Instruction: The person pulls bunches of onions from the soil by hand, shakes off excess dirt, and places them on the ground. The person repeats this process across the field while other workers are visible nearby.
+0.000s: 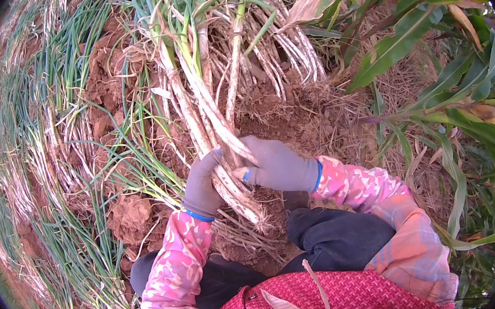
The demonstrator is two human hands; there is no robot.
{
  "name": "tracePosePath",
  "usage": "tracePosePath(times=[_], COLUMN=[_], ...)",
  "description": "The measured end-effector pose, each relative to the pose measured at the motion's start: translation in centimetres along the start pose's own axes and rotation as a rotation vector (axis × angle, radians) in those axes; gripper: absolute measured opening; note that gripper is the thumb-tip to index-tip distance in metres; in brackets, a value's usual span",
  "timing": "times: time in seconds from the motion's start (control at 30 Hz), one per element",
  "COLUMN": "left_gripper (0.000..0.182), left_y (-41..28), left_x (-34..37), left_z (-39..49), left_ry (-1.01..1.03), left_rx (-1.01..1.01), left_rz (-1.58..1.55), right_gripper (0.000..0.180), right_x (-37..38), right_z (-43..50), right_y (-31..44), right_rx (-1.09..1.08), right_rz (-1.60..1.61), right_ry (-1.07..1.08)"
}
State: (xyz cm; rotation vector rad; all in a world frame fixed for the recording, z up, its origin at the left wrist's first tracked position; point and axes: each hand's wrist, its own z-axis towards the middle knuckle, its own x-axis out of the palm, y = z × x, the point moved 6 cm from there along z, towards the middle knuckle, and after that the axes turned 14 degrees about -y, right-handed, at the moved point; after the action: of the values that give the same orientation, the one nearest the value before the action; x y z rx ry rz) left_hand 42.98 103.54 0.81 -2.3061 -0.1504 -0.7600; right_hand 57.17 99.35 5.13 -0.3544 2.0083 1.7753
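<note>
Before my knees, my left hand (203, 184), in a grey glove with a blue cuff, is closed around a bunch of green onions (190, 110). The white stalks run up through the grip, and their rooted ends stick out below it. My right hand (276, 162), gloved alike, is at the bunch's right side, with one thick stalk (212, 106) lying against its thumb and fingers. The fingertips behind the stalks are hidden. Green tops spread away at the upper edge. Just beyond, more onions (304, 54) lie with soil on their roots.
Long rows of green onions (58, 144) lie on the left. Reddish soil clods (131, 216) are beside my left forearm. Corn plants (400, 45) with broad leaves stand on the right over dry straw (417, 75). Loose thin stalks (247, 237) lie between my knees.
</note>
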Motion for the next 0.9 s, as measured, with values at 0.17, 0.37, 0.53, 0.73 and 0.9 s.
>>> tracePosePath(times=[0.17, 0.37, 0.53, 0.73, 0.9], left_gripper=[0.053, 0.030, 0.050, 0.047, 0.038], left_y=[-1.8, -16.8, -30.3, -25.8, -25.4], left_x=[-1.9, -6.6, -20.0, -31.0, -36.4], left_z=[-0.1, -3.0, -12.7, -27.8, -39.9], left_ry=[0.058, -0.131, -0.516, -0.827, -1.114], left_rx=[-0.221, -0.041, 0.386, 0.496, 0.541], left_rz=[-0.072, 0.260, 1.357, 1.590, 1.541], right_gripper=[0.030, 0.061, 0.043, 0.025, 0.032], right_x=[-6.6, -30.3, -37.3, -26.1, -23.4], right_z=[2.1, -0.3, -4.7, -6.8, -0.9], right_y=[2.6, 1.8, -17.3, -20.3, -13.2], right_rx=[-0.121, -0.150, 0.391, 0.652, 0.447], right_rz=[-0.020, 1.085, 0.576, 0.588, 0.391], right_ry=[-0.202, -0.293, -0.734, -0.589, -0.741])
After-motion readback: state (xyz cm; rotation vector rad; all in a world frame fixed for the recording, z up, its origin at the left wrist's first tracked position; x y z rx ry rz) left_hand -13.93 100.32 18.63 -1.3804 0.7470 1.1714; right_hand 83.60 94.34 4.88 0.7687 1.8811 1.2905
